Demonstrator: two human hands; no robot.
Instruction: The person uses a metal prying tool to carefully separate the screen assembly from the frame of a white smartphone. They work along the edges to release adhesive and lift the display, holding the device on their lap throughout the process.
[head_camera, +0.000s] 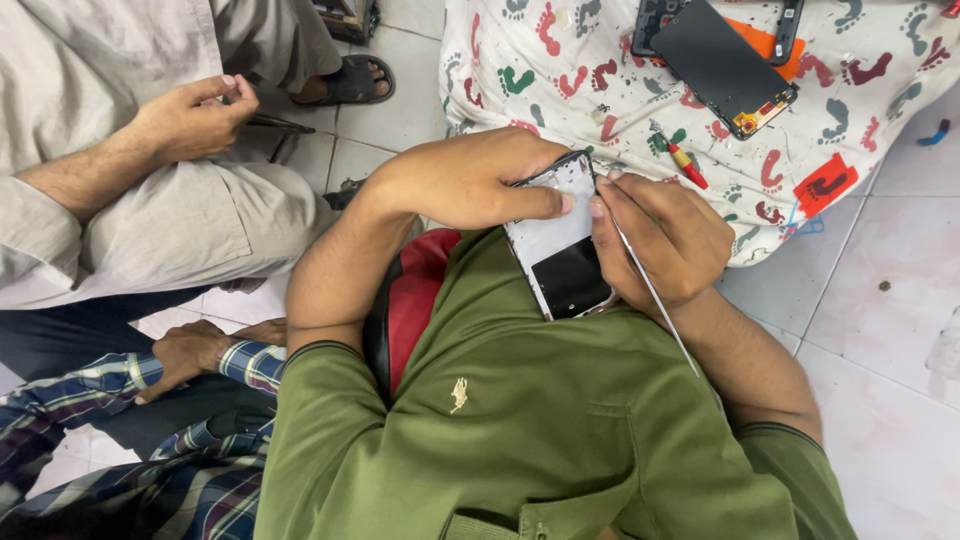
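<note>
Closest to the camera, the person's green shirt (520, 420) fills the lower middle of the view, with a red patch (425, 290) showing at its upper left edge. Just above the shirt, both hands meet on an opened phone (560, 240), held upright against the chest between them. Its face shows a pale upper part and a dark lower panel. The left hand (470, 180) wraps over the phone's top and left edge, fingers curled around it and the thumb lying across the pale part. The right hand (665, 235) grips the phone's right side and also pinches a thin metal tool (655, 295), whose shaft runs down along the wrist while its tip sits at the phone's upper right corner.

To the left, other people sit close by: a hand (190, 120) rests loosely closed on a grey-clad knee, and lower down another hand (190, 355) comes out of a plaid sleeve (120, 450).

Farther off, a cloth (600, 60) printed with coloured footprints lies on the tiled floor (880, 340). On it, just beyond the hands, lies a small red screwdriver (685, 162); farther still sits a dark phone screen (725, 65), partly over an orange card (765, 42).
</note>
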